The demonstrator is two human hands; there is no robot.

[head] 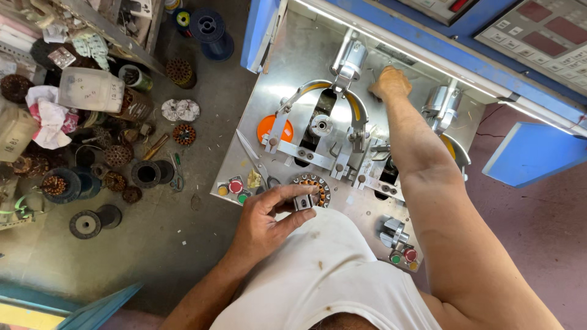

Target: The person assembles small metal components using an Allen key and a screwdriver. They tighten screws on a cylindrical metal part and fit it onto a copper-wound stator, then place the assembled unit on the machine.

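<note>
Stator: round, ringed with copper-coloured coils and a dark centre; it lies flat on the metal plate at my belly, partly hidden by my left fingers.
Left hand: my thumb and forefinger are pinched on a small grey metal block, held just over the stator's near edge; other fingers curled.
Right hand: arm stretched to the far side of the plate, fist closed beside the upper clamp; I cannot tell what it grips, if anything.
Arches: two curved metal arms with yellow trim, one in the middle, one half hidden behind my right arm.
Buttons: red and green pairs at two places, near left and near right.
Scissors: one pair, flat on the plate left of the stator.
Orange disc: one, under the middle arch's left foot.
Floor bin: one white plastic tub; contents not visible.
Floor parts: many wound and bare cores scattered loose, too many to count; two blue spools at the top.
</note>
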